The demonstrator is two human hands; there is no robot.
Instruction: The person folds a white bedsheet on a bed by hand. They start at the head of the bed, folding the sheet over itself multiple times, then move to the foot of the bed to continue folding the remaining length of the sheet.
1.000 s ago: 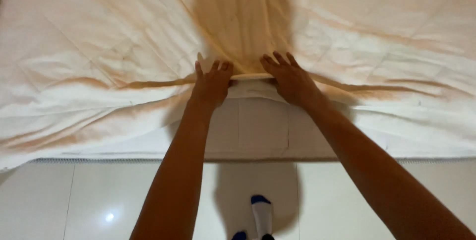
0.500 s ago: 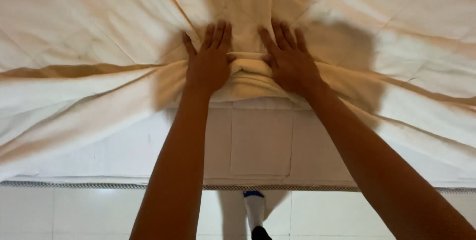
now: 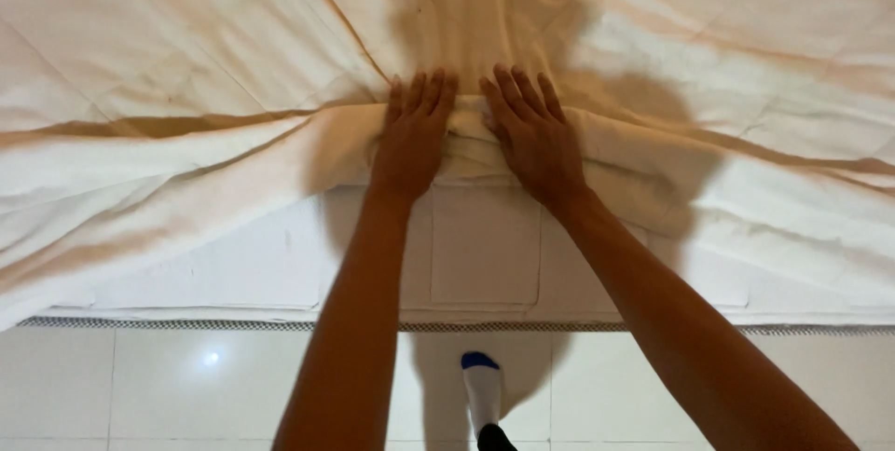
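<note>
Both hands flat on a bunched sheet

Left hand (image 3: 411, 139) and right hand (image 3: 533, 136) press the cream sheet (image 3: 186, 88), fingers spread and unclenched; a fold bunches just under the fingertips above the mattress edge (image 3: 485, 246).

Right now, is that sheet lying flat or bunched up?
Bunched. The sheet is gathered into a thick fold at the mattress edge under both hands, left and right, creases fanning outward.

Both hands (image 3: 471, 139) have pushed the bunched sheet (image 3: 466, 148) further up.

Head view, steeply downward (close)
</note>
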